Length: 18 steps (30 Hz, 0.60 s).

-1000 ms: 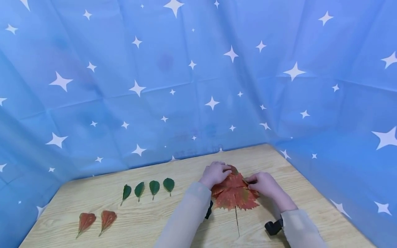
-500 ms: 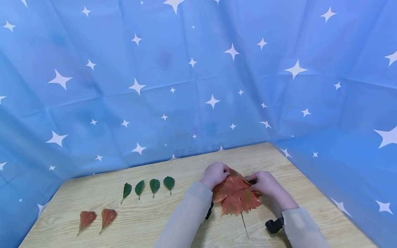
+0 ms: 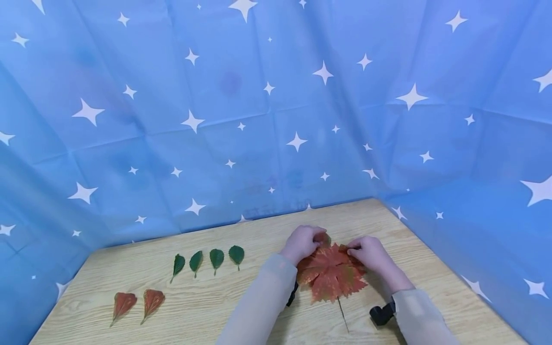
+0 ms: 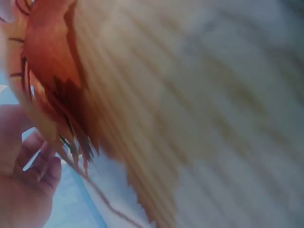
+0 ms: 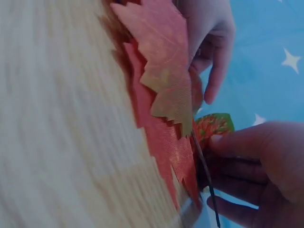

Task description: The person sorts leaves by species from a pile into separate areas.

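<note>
The red leaf cluster [image 3: 334, 275] lies between the two hands, its stem [image 3: 342, 314] running back toward the person. The left hand [image 3: 300, 243], fingers curled, pinches a reddish leaf [image 3: 324, 238]; the right hand [image 3: 371, 252] pinches a red-green leaf [image 5: 213, 122], thumb on its face. The worktop [image 3: 198, 306] spreads leftward from the left hand, green leaves [image 3: 216, 258] well apart; its right edge is nearer the right hand.
</note>
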Tool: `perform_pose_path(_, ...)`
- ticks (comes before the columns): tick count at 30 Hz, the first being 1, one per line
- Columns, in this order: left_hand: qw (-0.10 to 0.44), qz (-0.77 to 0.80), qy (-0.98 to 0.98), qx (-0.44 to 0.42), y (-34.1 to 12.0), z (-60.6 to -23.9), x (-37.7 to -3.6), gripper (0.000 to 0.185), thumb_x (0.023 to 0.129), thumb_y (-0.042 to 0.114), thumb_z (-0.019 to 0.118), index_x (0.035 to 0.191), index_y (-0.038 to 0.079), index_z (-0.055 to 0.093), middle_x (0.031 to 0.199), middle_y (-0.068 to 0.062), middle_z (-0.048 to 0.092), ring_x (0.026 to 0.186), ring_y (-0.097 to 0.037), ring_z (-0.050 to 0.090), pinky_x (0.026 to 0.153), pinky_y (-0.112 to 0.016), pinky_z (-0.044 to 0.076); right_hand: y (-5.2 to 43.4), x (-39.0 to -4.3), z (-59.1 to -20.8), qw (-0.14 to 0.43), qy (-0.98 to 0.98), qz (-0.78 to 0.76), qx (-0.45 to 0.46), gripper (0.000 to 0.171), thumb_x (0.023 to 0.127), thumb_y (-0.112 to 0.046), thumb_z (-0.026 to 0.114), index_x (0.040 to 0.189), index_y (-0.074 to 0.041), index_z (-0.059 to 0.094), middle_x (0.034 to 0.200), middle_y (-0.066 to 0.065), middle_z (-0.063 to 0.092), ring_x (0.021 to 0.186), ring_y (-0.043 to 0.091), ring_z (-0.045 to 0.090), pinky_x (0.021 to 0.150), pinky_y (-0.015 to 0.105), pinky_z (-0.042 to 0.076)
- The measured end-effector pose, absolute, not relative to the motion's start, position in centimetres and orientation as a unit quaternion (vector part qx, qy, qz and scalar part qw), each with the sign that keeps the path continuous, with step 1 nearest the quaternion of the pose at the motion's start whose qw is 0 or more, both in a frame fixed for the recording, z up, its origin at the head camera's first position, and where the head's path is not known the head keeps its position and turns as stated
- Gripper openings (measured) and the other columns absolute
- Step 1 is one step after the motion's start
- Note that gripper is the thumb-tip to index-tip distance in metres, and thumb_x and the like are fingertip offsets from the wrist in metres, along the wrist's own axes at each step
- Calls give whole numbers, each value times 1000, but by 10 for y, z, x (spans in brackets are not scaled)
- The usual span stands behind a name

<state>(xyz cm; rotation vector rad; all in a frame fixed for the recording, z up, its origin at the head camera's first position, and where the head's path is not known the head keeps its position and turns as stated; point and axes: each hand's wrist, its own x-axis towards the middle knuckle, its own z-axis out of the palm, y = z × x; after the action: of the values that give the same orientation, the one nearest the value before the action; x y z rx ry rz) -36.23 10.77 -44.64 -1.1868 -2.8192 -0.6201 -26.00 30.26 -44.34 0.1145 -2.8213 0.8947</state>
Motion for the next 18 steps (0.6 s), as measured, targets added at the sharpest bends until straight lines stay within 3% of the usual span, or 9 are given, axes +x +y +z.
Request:
perform_pose_path(5,-7,-205,-895,-396,105,-443,-363,39,95,8,62,130,25,65,121,7,64,113,-10,57,93,-25,46,301,-260,-438,99,-936,336,26,14,95,-6,59,99,-3,72,91,9,69,71,18,57,62,35,46)
perform_pose_path(9,-19,-218,-889,-403,103,-438,-363,34,95,9,62,126,21,68,116,6,65,109,-10,58,92,-24,46,302,-259,-431,126,-915,384,7,14,98,-10,58,99,-3,69,89,9,67,71,23,56,61,33,44)
perform_pose_path(14,-29,-265,-882,-389,99,-431,-364,25,97,13,60,119,13,71,113,3,67,106,-11,60,90,-25,47,304,-259,-426,136,-874,467,-8,27,99,-16,57,113,7,64,99,17,67,84,25,63,73,40,54)
perform_pose_path(18,-29,-303,-876,-374,94,-426,-364,24,99,17,57,117,13,73,112,3,67,103,-9,60,86,-25,48,307,-260,-427,109,-836,537,-30,40,99,-17,57,126,12,55,103,18,66,82,21,66,75,40,56)
